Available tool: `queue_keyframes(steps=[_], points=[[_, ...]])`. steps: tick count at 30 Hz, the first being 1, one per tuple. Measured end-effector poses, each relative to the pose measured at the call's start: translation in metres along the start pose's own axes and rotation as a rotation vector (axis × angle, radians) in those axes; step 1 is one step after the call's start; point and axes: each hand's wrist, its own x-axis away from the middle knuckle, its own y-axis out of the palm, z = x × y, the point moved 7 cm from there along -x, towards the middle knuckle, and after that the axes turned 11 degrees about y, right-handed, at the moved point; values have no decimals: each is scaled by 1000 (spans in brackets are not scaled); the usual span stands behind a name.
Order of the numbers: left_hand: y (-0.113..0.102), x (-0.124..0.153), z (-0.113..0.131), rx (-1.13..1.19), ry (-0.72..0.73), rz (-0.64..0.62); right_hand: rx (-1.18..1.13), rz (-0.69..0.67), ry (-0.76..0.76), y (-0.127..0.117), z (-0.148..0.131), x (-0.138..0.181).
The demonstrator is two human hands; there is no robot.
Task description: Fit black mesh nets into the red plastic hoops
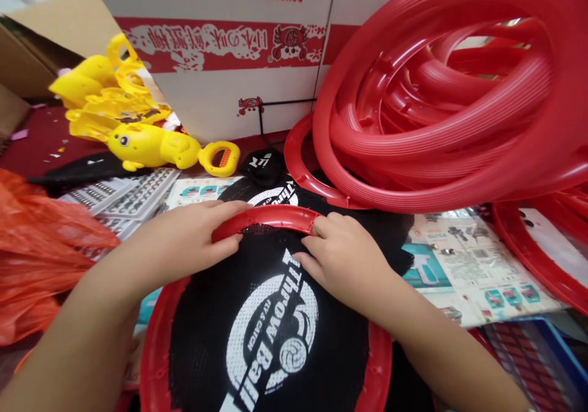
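Note:
A red plastic ring (379,363) lies in front of me, with black mesh fabric (202,332) printed "Throw Ball" in white stretched across it. My left hand (215,231) grips the far rim on its left side, thumb on the near side and fingers over the outer edge. On the right part of that same rim, my right hand (333,247) is closed, its fingertips curled at the edge where the fabric meets the ring. Another piece of printed black mesh (390,234) lies beneath and beyond the ring.
Red rings (441,136) are piled at the right, before a white carton (220,38). Yellow plastic toy parts (156,146) sit at the back left. An orange plastic bag (41,253) lies at the left, near trays of small parts (138,194). Printed cardboard (478,265) covers the surface.

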Motion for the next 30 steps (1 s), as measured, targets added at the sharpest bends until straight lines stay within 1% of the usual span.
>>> queue_keyframes(steps=[2, 4, 6, 8, 10, 12, 15, 17, 23, 30], points=[[-5, -3, 15, 2, 98, 114, -22, 44, -26, 1, -5, 1], [-5, -7, 29, 71, 207, 210, -97, 96, -44, 0, -6, 2], [0, -11, 37, 173, 256, 230, -198, 140, -38, -3, -5, 2], [6, -16, 38, 265, 243, 213, -293, 168, -8, -4, -1, 1], [8, -19, 35, 321, 204, 227, -355, 179, 11, -6, 2, 0], [6, -20, 33, 350, 170, 255, -381, 188, -51, -7, -1, 0], [4, -20, 33, 363, 161, 286, -370, 241, -210, -9, -8, 3], [3, -20, 33, 362, 160, 307, -333, 273, -248, -8, -8, 3], [5, -23, 33, 347, 135, 349, -202, 280, -207, -2, -8, -2], [8, -25, 32, 311, 97, 358, -141, 204, -134, 4, -7, -6]])
